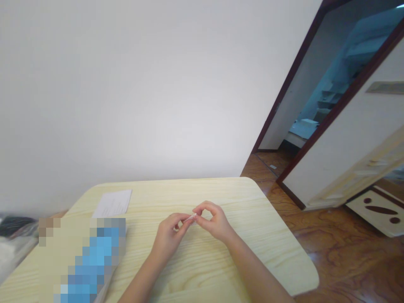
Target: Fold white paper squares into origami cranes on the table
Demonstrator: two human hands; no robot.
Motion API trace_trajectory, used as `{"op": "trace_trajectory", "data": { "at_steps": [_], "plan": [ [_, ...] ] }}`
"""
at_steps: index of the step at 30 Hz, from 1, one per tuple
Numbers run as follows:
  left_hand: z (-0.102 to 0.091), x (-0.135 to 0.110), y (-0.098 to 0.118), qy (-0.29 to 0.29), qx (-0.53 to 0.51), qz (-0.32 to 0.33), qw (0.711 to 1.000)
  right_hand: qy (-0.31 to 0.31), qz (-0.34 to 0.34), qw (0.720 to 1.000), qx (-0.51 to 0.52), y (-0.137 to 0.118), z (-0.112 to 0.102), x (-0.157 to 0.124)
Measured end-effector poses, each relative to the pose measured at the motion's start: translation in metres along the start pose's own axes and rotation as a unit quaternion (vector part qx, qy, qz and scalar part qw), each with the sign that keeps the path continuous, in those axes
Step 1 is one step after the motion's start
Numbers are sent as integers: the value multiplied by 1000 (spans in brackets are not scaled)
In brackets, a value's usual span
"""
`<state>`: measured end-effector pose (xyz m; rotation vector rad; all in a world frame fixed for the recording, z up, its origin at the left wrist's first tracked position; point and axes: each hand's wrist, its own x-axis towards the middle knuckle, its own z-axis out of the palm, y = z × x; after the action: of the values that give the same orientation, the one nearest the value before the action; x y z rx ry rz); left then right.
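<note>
**Small strip pinched between 2 hands over the table**

The left hand [168, 235] and right hand [213, 221] meet above the middle of the table [252, 235]. The fingertips of both are closed on a small white strip [190, 218], too small to identify, held just off the wood.

The strip looks thin and is gripped only at its ends. An uneven pull could bend it, and a slack pinch could drop it onto the pale tabletop, where it would be hard to spot.

No container shows. A paper sheet [112, 203] lies at the far left edge.

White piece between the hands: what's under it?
Only bare light-wood table shows below the small white piece, pinched by left hand and right hand; its ends are hidden.
</note>
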<state>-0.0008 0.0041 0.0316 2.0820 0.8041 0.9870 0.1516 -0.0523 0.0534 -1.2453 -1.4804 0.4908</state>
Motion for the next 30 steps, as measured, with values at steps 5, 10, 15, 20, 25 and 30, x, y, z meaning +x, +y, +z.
{"op": "trace_trajectory", "data": {
  "at_steps": [5,10,15,20,25,30],
  "plan": [
    [2,-1,-5,-31,-35,-28,999,10,23,1000,-4,3,2,1],
    [7,-1,-9,-65,-94,-80,990,29,104,994,27,7,5,1],
    [10,-2,-12,-60,-102,-111,987,22,197,972,129,23,11,1],
    [9,0,-12,3,-121,-138,983,4,197,966,170,41,18,1],
    [11,4,-19,44,-187,-162,968,-74,206,969,116,45,21,-2],
    [13,4,-25,37,-213,-159,963,-69,190,975,90,44,23,-2]
  ]
}}
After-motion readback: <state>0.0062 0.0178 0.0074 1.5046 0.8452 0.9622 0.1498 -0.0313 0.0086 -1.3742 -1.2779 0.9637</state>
